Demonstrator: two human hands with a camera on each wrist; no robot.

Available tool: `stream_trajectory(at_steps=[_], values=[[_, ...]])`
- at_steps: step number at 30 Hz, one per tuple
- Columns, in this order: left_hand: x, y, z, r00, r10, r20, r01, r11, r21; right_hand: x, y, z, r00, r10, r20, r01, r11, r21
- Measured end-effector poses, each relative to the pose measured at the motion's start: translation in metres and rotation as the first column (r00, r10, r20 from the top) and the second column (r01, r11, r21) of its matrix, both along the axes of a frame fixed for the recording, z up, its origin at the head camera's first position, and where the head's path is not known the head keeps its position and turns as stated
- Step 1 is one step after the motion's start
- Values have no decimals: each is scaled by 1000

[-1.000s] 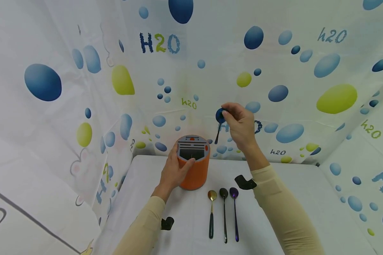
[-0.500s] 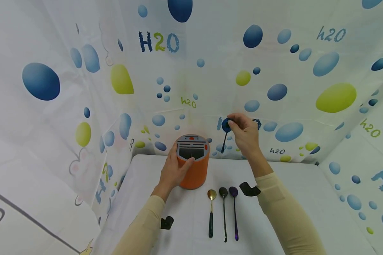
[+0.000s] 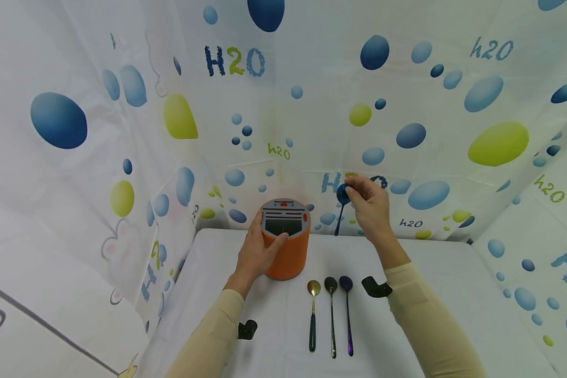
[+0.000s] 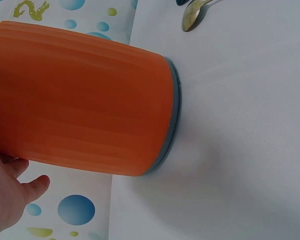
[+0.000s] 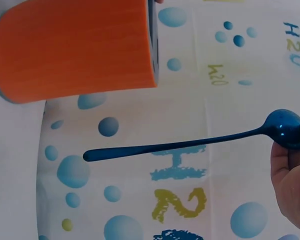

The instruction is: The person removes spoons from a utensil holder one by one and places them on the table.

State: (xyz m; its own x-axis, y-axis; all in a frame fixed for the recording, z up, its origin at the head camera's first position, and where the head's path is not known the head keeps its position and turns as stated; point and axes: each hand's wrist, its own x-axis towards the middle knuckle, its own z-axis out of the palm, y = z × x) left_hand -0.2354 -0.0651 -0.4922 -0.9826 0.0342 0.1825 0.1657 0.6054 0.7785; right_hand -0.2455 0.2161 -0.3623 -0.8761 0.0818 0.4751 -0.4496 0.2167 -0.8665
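Note:
My left hand [image 3: 257,248] grips an orange cylindrical container [image 3: 290,257] from its left side, thumb over the front edge of its grey, dark-slotted top. The container stands upright on the white table; its ribbed wall and grey base rim fill much of the left wrist view. To the right, my right hand [image 3: 369,206] pinches a shiny blue spoon [image 5: 190,143] by its bowl, in the air with the long handle hanging down. A gold spoon with a dark green handle [image 3: 313,315], a black spoon [image 3: 332,315] and a purple spoon [image 3: 348,315] lie side by side nearer to me.
Behind the table [image 3: 434,294] hangs a white sheet [image 3: 312,47] printed with blue and green drops and H2O lettering, which also covers both sides. Black mounts are strapped at both wrists, over beige sleeves.
My right hand has come down and moved to the right with the blue spoon, farther from the container. The left hand and the container have stayed put.

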Motion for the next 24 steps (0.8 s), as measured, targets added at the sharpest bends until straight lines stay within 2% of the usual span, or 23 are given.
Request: stream_trajectory(at_steps=[7,20,24], values=[[-1,-1,-1,1000,-6,-3,6,1000,6,5,6,-8,999,0,42,0,1000,-9],[-1,-1,0,1000,-4,8,4,1000,-2,11,23,-33,986,-78,146,75,997,24],[-2,-1,0,1000,-8,5,8,1000,-5,12,30,-37,985,-74,154,71,997,25]])
